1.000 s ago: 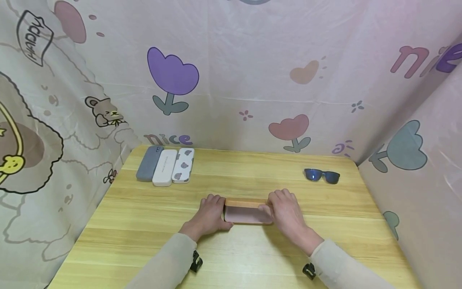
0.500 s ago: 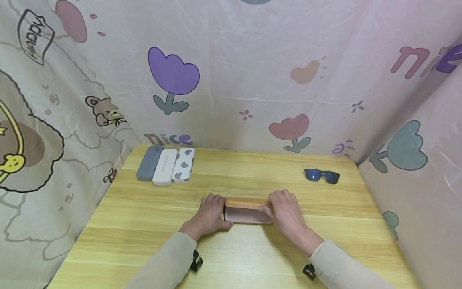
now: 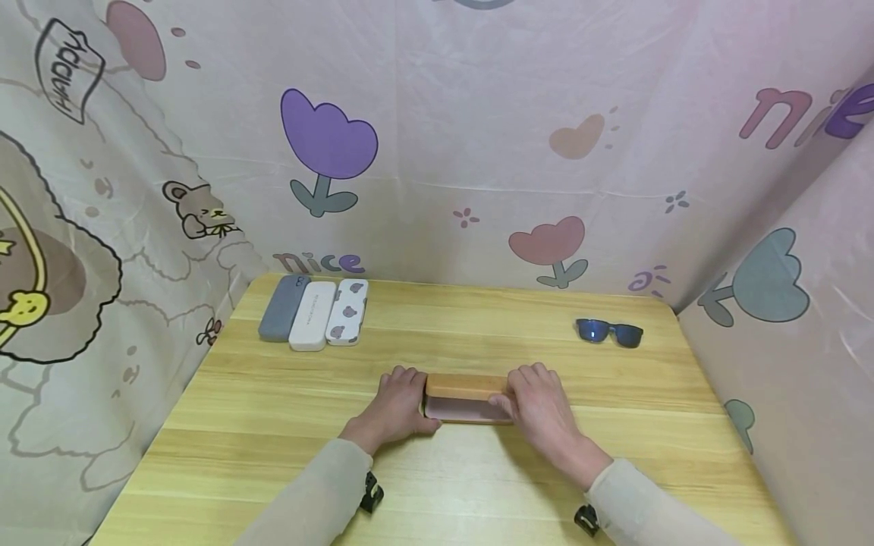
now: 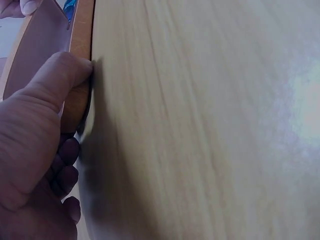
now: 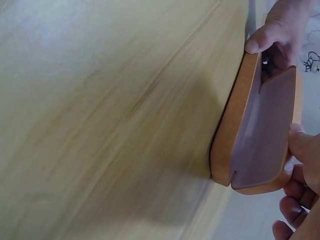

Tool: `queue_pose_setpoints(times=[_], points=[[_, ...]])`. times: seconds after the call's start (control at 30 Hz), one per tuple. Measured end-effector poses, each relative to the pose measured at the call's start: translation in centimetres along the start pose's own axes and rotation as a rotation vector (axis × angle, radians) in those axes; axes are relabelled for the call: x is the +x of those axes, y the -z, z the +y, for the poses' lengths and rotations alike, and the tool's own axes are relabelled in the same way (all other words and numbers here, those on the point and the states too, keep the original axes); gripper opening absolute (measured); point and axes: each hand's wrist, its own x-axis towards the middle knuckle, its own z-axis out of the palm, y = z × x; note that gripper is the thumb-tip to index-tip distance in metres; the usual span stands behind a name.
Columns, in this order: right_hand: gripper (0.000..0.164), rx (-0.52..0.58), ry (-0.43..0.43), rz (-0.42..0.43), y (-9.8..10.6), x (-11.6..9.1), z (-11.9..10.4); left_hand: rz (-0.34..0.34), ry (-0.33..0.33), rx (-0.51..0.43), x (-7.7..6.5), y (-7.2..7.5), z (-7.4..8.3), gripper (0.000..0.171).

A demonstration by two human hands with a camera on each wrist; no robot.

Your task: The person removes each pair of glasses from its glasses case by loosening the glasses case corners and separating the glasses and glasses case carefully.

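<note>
The orange-brown glasses case (image 3: 460,385) lies on the wooden table (image 3: 205,425) straight in front of me, its long axis running from left to right across my body, roughly parallel to the table's far edge. Its lid (image 5: 264,188) is partly raised and leans back from me, so the gap faces me. My left hand (image 3: 396,406) grips the left end, thumb against the front of the base (image 5: 230,120) and fingers round the far side. My right hand (image 3: 544,413) pinches the lid near its right end, thumb at the edge of the pale lining (image 5: 265,140). From my head I see only a strip of that lining; the right wrist view looks along the case and shows the lid's inner face and the notch (image 5: 232,177) where lid and base meet. The left wrist view alone shows something bright blue (image 4: 69,7) inside, too little of it to name. Only the head view takes in the grey case (image 3: 283,309), white case (image 3: 312,317) and bear-print case (image 3: 347,312) side by side at the far left, and the dark sunglasses (image 3: 610,333) at the far right.
</note>
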Motion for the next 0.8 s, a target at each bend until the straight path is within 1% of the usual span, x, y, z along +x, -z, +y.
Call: queue_pose_setpoints(times=[0.27, 0.47, 0.53, 0.8], points=[[0.040, -0.001, -0.009, -0.013, -0.2, -0.4, -0.1, 0.005, 0.001, -0.007, 0.0, -0.1, 0.0, 0.087], [0.040, -0.060, 0.006, -0.078, -0.9, -1.5, -0.2, 0.016, 0.014, -0.003, 0.3, -0.4, 0.0, 0.084], [0.039, -0.067, 0.010, -0.088, -1.2, -1.9, -0.3, 0.019, 0.017, -0.002, 0.3, -0.6, -0.1, 0.084], [0.043, -0.055, 0.003, -0.044, -1.8, -2.3, -0.2, 0.029, 0.027, -0.008, 0.4, -0.6, -0.2, 0.084]])
